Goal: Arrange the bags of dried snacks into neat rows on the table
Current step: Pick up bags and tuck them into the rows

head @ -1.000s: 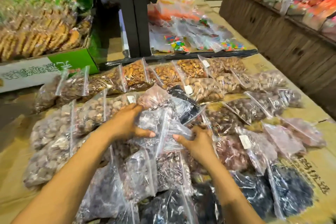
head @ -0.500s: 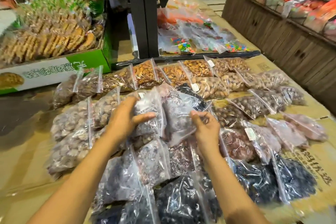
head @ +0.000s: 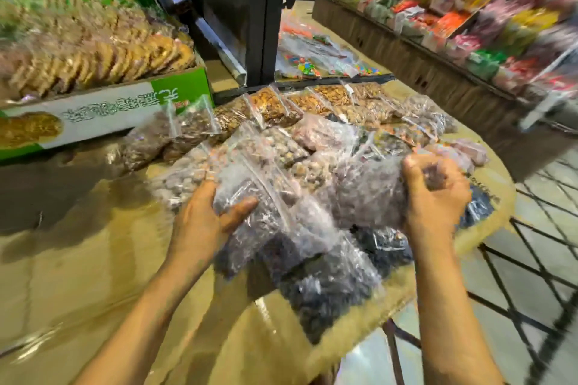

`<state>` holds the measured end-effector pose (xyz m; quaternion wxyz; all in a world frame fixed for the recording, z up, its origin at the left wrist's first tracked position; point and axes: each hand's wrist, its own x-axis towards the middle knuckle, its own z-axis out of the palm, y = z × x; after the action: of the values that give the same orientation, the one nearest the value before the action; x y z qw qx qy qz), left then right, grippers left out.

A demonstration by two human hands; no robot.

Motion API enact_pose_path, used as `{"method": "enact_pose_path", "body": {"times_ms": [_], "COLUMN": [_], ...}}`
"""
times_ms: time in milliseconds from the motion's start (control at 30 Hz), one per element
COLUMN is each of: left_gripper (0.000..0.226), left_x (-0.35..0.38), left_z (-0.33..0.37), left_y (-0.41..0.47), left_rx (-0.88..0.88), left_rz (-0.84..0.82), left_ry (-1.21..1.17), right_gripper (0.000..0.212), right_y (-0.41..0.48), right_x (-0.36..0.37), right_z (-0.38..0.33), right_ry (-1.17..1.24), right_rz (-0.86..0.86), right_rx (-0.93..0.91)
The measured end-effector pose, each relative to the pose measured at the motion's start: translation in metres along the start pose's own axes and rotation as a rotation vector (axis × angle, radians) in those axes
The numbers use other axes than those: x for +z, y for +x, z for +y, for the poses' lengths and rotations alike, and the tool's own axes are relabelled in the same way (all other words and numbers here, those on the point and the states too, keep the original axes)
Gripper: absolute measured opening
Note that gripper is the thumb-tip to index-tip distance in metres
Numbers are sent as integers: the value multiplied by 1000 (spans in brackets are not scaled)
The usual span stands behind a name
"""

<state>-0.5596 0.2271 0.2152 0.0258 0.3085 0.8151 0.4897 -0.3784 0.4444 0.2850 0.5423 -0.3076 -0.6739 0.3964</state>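
Note:
Several clear zip bags of dried snacks (head: pixel 312 147) lie overlapping on the cardboard-covered table (head: pixel 78 259). Amber nut bags (head: pixel 275 106) form the far row, pale ones the middle, dark fruit bags (head: pixel 328 287) the near edge. My left hand (head: pixel 203 225) grips the left side of a clear bag of greyish-purple pieces (head: pixel 250 194), thumb on top. My right hand (head: pixel 434 194) is closed around the right end of a purple-filled bag (head: pixel 366 197). Both bags look raised above the pile. The picture is blurred by motion.
A green and white carton of cookies (head: pixel 103 109) stands at the back left. A black shelf post (head: pixel 266 12) rises behind the bags, with candy bags (head: pixel 306 66) beyond it. Shelves of colourful packets (head: pixel 469 19) run along the right. The table's near right edge (head: pixel 406 294) drops to tiled floor.
The view has swung left and closer. Both hands have moved from resting on the middle bags to gripping and lifting bags toward me, the right hand further right.

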Motion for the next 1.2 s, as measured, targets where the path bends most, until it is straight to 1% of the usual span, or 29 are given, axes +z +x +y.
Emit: {"method": "enact_pose_path", "body": {"times_ms": [67,100,233,300,400,467,533,600,700,733,833,900,967,1000,1067,1100,1133,1167,1200], "left_gripper": [58,57,77,80,79,79,79,76,75,76,80,87,98,105,114,115,113,110,106], "left_x": [-11,-13,8,32,70,83,86,85,84,84,81,78,73,67,42,24,3,-19,-38], "left_z": [-11,-13,-26,-35,-40,-40,-42,-43,-33,-31,-30,-33,-38,-40,-41,-38,-34,-28,-24], "left_y": [-18,-25,-42,-45,-49,-49,-47,-47,-50,-50,-49,-47,-43,-39,-37,-39,-44,-49,-55], "left_rx": [28,22,-96,-119,-101,-108,-115,-113,-149,-165,-212,-243,-261,-258,-189,-115,-26,32,47], "left_rz": [-8,-13,-91,-150,-216,-213,-215,-176,-121,-118,-134,-166,-244,-301,-391,-443,-549,-714,-907], "left_ry": [69,89,110,128,295,387,417,430,450,453,432,382,279,189,10,-72,-165,-259,-320], "right_gripper": [29,29,28,27,19,11,10,9,19,19,6,5,5,6,8,7,7,8,10], "right_y": [-35,-51,-98,-110,-122,-129,-136,-143,-153,-156,-166,-174,-183,-188,-198,-202,-205,-208,-209], "right_x": [-8,-12,-31,-42,-55,-62,-69,-75,-78,-76,-68,-60,-49,-43,-28,-19,-9,2,13], "right_z": [-7,-10,-17,-19,-18,-16,-12,-10,-17,-21,-33,-39,-47,-52,-62,-68,-75,-82,-88], "right_ry": [-25,-44,-126,-155,-211,-255,-281,-282,-285,-294,-291,-276,-269,-263,-235,-220,-203,-185,-161], "right_rz": [-8,-31,-119,-167,-290,-355,-383,-394,-393,-405,-480,-496,-479,-464,-450,-452,-457,-455,-450], "right_rx": [15,18,61,61,-5,-67,-92,-58,-32,-29,13,57,82,98,142,159,175,183,185]}}
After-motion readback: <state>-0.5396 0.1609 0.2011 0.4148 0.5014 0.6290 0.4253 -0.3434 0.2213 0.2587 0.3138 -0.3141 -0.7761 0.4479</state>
